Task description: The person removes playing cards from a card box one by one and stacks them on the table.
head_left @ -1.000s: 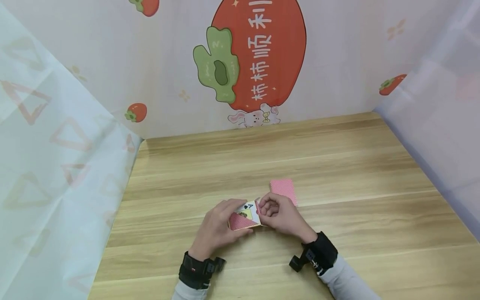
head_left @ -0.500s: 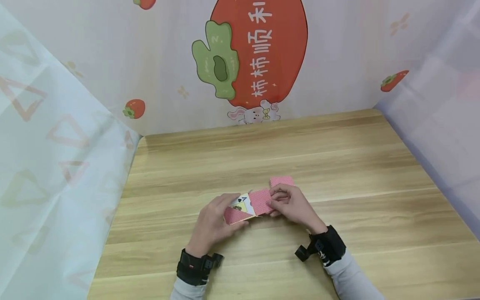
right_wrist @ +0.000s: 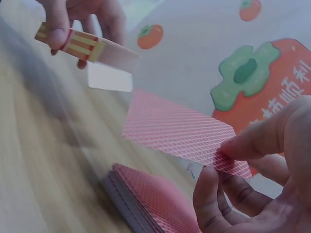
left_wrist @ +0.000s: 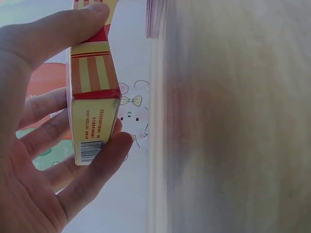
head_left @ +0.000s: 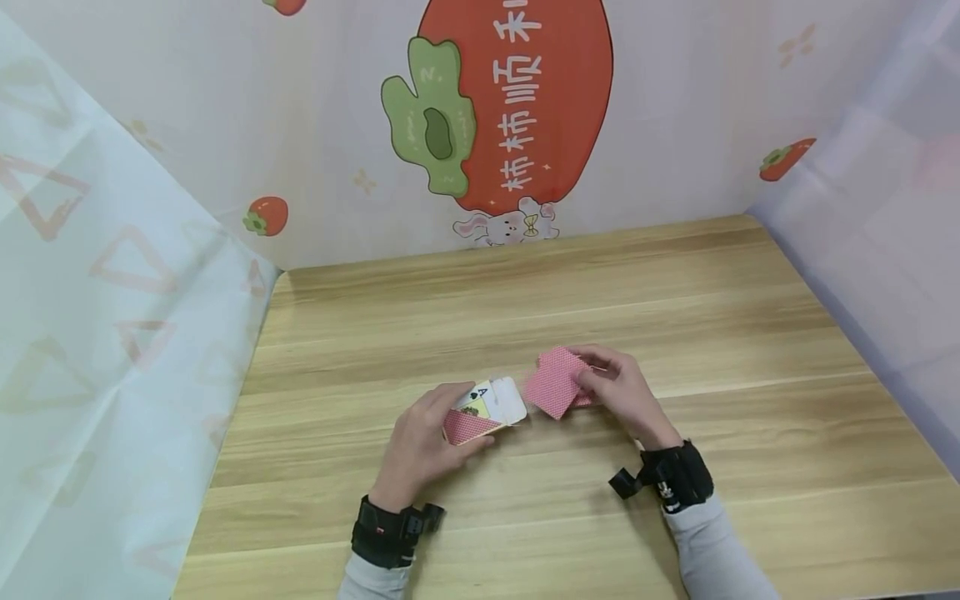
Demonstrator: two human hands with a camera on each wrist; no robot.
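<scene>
My left hand (head_left: 423, 437) grips a playing-card box (left_wrist: 95, 73), thumb on one narrow side and fingers round the other. The box has a red patterned back, a pictured ace of spades and yellow-striped sides; its white end flap (head_left: 508, 400) stands open toward the right. In my right hand (head_left: 628, 398), thumb and fingers pinch a red-patterned playing card (right_wrist: 180, 133) by one end. Below that card a stack of matching cards (right_wrist: 155, 196) lies face down on the table, partly covered by it in the head view.
The wood-grain table (head_left: 375, 333) runs back to a white cloth wall (head_left: 337, 100) printed with persimmons and a rabbit. Cloth also hangs on the left side (head_left: 112, 333) and the right side (head_left: 870, 250).
My right hand has drawn the card out of the box's open end and carried it right, over the stack. The left hand keeps the box, shifted slightly left and back.
</scene>
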